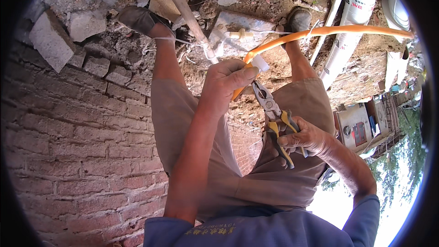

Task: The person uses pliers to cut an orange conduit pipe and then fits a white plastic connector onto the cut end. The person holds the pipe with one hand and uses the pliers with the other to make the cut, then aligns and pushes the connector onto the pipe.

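Note:
My left hand (pixel 227 81) is closed around an orange hose (pixel 329 30) near its end, which pokes out below the fingers. By the thumb sits a small white round piece (pixel 260 63); whether it is a fitting or a roll of tape I cannot tell. My right hand (pixel 302 137) grips combination pliers (pixel 270 106) by their yellow and black handles. The pliers' jaws point up toward the left thumb, close to the hose end. Whether the jaws touch anything is hidden by the thumb.
A brick wall (pixel 87 151) fills the left side. Broken stone blocks (pixel 52 41) and rubble lie around my shoes (pixel 137 20). A pale pole (pixel 185 11) slants down beyond my left hand, near a brass-coloured fitting (pixel 239 34). White pipes (pixel 351 23) run along the right.

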A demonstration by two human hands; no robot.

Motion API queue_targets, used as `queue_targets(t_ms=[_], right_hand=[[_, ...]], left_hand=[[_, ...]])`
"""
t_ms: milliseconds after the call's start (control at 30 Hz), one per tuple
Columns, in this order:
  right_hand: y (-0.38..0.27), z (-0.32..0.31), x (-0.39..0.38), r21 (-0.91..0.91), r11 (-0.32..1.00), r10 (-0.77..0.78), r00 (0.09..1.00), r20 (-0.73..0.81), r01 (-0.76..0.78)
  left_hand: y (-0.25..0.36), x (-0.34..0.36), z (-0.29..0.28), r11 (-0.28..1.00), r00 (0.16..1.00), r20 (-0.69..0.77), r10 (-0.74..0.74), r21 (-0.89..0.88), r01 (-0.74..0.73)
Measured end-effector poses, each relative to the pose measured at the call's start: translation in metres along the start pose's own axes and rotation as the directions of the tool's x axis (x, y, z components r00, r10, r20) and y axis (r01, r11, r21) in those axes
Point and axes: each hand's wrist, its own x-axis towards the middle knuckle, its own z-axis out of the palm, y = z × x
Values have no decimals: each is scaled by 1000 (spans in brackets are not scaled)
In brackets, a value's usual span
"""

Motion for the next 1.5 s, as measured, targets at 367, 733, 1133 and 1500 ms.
queue_targets(t_ms=[367, 733, 1133, 1500], right_hand=[[32, 27, 0, 579, 804, -56, 952, 299, -135], [33, 39, -2, 466, 885, -125, 972, 198, 19], [16, 63, 10, -91, 983, -167, 985, -53, 161], [11, 101, 26, -527, 838, -278, 941, -194, 140]], left_hand=[[7, -7, 4, 999, 999, 32, 41, -8, -41], [12, -10, 9, 985, 982, 83, 170, 23, -172], [26, -27, 1, 919, 923, -76, 378, 148, -364], [47, -49, -6, 806, 818, -28, 575, 193, -560]])
